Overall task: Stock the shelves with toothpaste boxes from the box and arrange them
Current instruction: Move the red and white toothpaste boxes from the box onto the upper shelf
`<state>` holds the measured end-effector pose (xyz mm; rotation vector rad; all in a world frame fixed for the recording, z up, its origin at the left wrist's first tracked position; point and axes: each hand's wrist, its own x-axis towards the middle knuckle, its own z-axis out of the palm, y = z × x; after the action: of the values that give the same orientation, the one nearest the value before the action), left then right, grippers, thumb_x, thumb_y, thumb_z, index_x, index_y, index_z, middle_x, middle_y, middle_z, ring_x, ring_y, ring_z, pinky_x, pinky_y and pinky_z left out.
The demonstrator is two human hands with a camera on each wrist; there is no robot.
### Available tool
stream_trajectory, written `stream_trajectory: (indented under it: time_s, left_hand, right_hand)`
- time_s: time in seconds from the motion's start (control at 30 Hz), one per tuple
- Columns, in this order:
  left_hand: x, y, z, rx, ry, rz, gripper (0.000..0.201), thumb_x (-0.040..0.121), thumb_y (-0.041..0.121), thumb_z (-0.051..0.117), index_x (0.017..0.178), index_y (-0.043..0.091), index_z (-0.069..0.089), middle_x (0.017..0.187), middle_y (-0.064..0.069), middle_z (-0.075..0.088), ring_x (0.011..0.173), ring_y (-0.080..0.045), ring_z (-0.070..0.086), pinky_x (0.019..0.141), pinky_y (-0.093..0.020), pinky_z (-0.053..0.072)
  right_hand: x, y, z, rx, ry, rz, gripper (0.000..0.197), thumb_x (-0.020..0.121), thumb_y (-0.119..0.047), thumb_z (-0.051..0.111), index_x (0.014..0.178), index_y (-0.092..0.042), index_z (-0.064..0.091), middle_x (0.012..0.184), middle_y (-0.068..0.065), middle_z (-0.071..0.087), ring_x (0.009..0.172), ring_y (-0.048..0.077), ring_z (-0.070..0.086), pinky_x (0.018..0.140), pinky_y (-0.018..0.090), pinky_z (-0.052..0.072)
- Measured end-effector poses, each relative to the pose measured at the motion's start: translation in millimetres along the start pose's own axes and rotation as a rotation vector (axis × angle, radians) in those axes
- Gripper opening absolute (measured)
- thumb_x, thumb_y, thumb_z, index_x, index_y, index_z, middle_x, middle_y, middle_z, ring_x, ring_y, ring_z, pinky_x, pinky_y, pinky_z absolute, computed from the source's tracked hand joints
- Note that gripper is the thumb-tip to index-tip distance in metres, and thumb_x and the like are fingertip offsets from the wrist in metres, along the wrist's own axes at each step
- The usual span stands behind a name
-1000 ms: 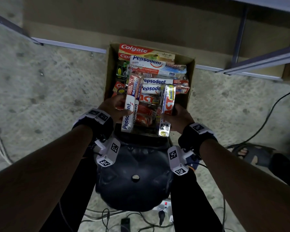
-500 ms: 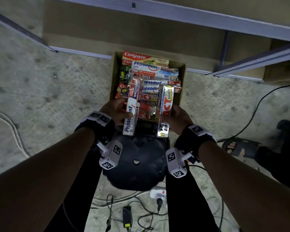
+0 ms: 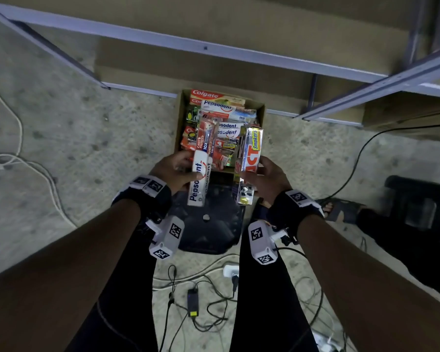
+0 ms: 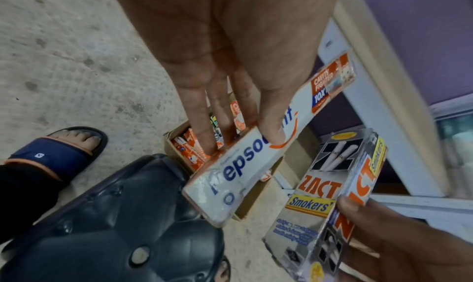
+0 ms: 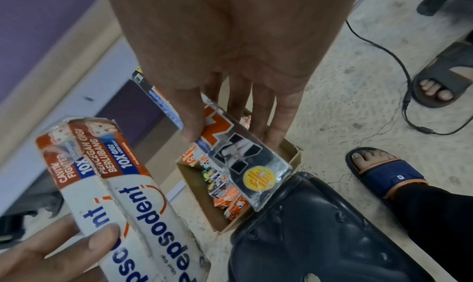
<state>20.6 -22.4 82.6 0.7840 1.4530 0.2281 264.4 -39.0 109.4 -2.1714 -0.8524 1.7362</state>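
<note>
Taking the carton [image 3: 179, 128] on the floor as landmark, a white cord [image 3: 18, 138] lies far to its left on the concrete. Just above the carton's near left corner, the left hand [image 3: 174, 171] pinches what look like two Pepsodent boxes [image 3: 201, 171] held together, thumb across the front, fingers behind; that grip is clenched on the pair. The carton itself is full of mixed toothpaste boxes and sits against the foot of the shelf [image 3: 214, 50], whose lower rail runs behind and above it. Over the carton's near right corner, the right hand [image 3: 269, 179] grasps a silver Zact box [image 3: 249, 161] the same way, thumb on one face and fingers behind. A dark stool [image 3: 208, 232] sits on the near side of the carton, between the person's legs. Right of the carton a black cable [image 3: 353, 168] crosses the floor.

The step in hand seems to be lifting both loads clear toward the shelf. To do it well, the left thumb should press both Pepsodent boxes flat together so neither slides out. Each brand should go in its own row, labels facing outward, ends squared to the shelf's front edge.
</note>
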Motion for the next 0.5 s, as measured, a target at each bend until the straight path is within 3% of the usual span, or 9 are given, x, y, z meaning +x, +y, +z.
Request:
stream_trajectory:
  time_s: [0.1,0.2,0.4,0.5]
  left_hand:
    - [-36,19,-2,-0.036,0.032,0.050,0.045,0.078,0.015,0.081,0.115,0.037,0.064,0.104,0.012,0.071,0.100,-0.009,0.067,0.070,-0.037,0.062]
    - [-72,40,-4,-0.069,0.050,0.091,0.047,0.080,0.012,0.079,0.121,0.031,0.064,0.105,0.010,0.070,0.100,-0.009,0.066,0.068,-0.032,0.061]
    - [-143,83,-14,-0.099,0.046,0.194,0.054,0.082,0.005,0.076,0.132,0.016,0.058,0.110,-0.003,0.068,0.097,-0.023,0.068,0.068,-0.028,0.060]
    - [-177,103,-17,-0.075,0.053,0.247,0.054,0.081,0.005,0.076,0.131,0.016,0.059,0.112,-0.008,0.068,0.102,-0.032,0.067,0.085,-0.046,0.058]
  right_hand:
    - [-34,-13,-10,0.020,0.003,-0.040,0.040,0.085,-0.020,0.076,0.123,-0.024,0.064,0.111,-0.002,0.072,0.103,0.018,0.068,0.090,0.038,0.056]
    - [-70,-27,-20,0.033,-0.013,-0.082,0.045,0.085,-0.018,0.076,0.127,-0.022,0.062,0.113,0.001,0.071,0.105,0.021,0.067,0.092,0.039,0.055]
    - [-139,-62,-40,0.049,-0.014,-0.200,0.043,0.085,-0.019,0.076,0.126,-0.025,0.062,0.112,-0.006,0.070,0.105,0.008,0.063,0.096,0.032,0.051]
    - [-173,-80,-48,0.108,-0.007,-0.262,0.045,0.083,-0.019,0.078,0.124,-0.027,0.064,0.111,-0.006,0.071,0.107,0.009,0.064,0.095,0.035,0.053]
